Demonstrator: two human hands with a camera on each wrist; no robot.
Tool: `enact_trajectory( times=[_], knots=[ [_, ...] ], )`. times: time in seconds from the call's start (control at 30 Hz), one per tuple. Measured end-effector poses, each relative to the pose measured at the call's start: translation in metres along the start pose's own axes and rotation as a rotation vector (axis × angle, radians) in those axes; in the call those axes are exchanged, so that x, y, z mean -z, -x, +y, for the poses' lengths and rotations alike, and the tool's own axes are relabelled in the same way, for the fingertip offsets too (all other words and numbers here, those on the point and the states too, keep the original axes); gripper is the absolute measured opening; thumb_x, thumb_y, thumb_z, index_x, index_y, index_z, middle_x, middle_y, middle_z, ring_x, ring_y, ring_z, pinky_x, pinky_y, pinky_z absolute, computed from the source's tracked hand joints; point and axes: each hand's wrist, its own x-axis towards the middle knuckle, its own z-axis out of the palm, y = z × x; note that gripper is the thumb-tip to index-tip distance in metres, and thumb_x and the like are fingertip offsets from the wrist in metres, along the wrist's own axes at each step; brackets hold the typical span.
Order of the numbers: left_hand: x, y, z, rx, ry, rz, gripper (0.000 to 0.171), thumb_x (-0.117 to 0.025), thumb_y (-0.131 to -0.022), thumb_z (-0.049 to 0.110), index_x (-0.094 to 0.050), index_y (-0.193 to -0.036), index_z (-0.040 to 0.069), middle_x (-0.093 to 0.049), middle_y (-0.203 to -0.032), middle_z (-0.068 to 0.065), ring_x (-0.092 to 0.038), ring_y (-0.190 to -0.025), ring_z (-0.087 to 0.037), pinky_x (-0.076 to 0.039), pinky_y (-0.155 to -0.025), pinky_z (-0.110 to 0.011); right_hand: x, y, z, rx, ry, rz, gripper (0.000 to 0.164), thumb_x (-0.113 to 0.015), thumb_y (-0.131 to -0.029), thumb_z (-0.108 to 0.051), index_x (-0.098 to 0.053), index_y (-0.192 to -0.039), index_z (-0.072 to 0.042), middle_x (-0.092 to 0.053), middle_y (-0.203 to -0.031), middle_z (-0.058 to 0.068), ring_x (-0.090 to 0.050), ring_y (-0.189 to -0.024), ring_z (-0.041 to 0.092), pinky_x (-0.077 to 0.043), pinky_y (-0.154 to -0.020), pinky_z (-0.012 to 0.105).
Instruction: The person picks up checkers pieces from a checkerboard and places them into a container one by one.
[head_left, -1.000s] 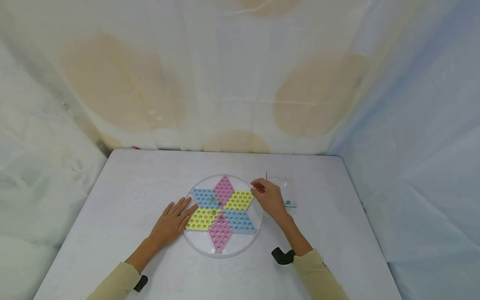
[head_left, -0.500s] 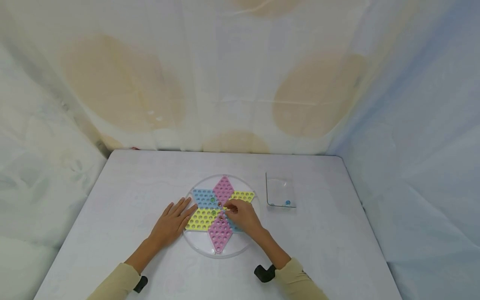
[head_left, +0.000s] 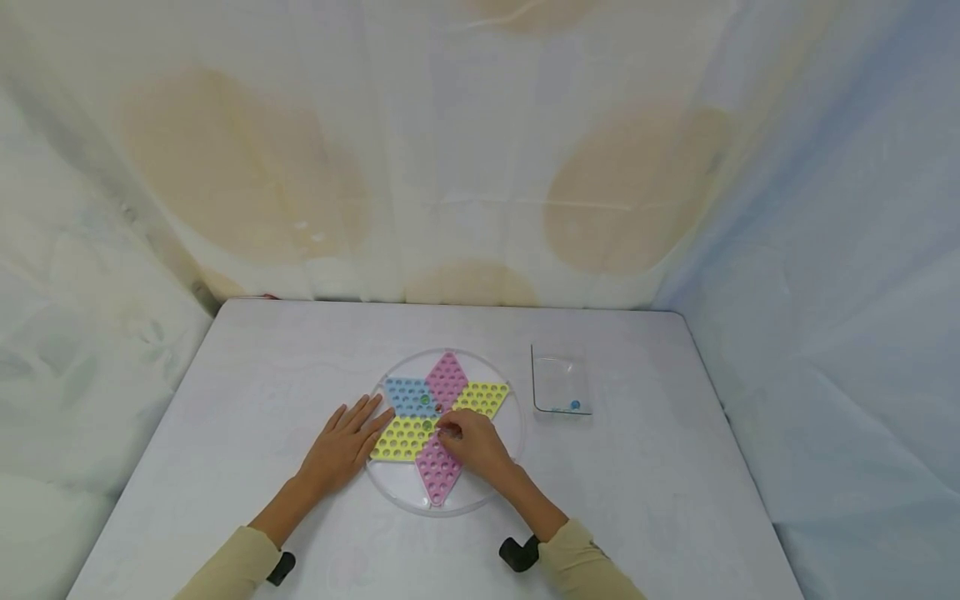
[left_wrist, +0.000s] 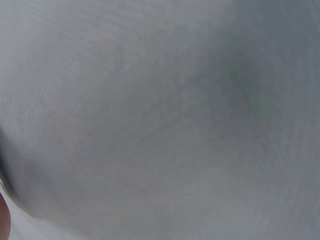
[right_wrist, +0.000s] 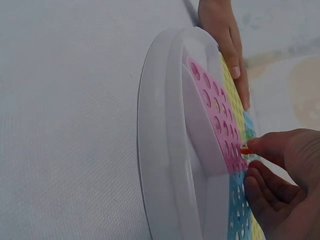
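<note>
A round board with a six-pointed star of pink, yellow and blue holed sections (head_left: 401, 442) lies on the table. My left hand (head_left: 337, 454) rests flat, fingers spread, on its left edge. Over the star's middle, my right hand (head_left: 476, 443) pinches an orange-red marble (right_wrist: 245, 149) at its fingertips, with the other fingers curled. That marble is hidden by the hand in the head view. Two green marbles (head_left: 425, 400) and a red-brown one (head_left: 438, 408) sit in holes near the centre. Only a blurred pale surface fills most of the left wrist view.
A clear open box (head_left: 558, 383) stands right of the board, with a blue marble (head_left: 575, 405) near its front edge. The white table (head_left: 637, 475) has curtains behind it and on both sides.
My right hand has moved left from beside the clear box to the board's middle, then slightly lower over the marble there. The left hand stays in place.
</note>
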Motion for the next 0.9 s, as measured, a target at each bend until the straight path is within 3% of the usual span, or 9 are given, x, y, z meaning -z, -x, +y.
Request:
enact_trajectory(
  times=[0.4,0.9],
  knots=[
    [-0.0021,-0.0003,-0.0009,-0.003,0.002,0.01,0.05,-0.051,-0.104,0.03,-0.046,-0.152,0.018,-0.031,-0.161,-0.01,-0.022,-0.149,-0.031,-0.015,-0.118,-0.054,-0.0035,0.0001,0.0012,0.042,0.078,0.006,0.008,-0.074,-0.09,-0.01,-0.076,-0.098,-0.011,-0.064,-0.089,-0.004,-0.056,-0.081,0.008,-0.051,-0.072,0.023],
    [-0.0007,-0.0002,0.0,0.001,0.005,0.005,0.05,-0.05,-0.104,0.029,-0.045,-0.152,0.018,-0.03,-0.161,-0.01,-0.02,-0.149,-0.03,-0.014,-0.118,-0.053,-0.0031,0.0003,0.001,0.03,0.066,0.011,0.009,-0.073,-0.092,-0.011,-0.075,-0.1,-0.011,-0.066,-0.092,-0.003,-0.057,-0.082,0.008,-0.051,-0.073,0.023]
  ],
)
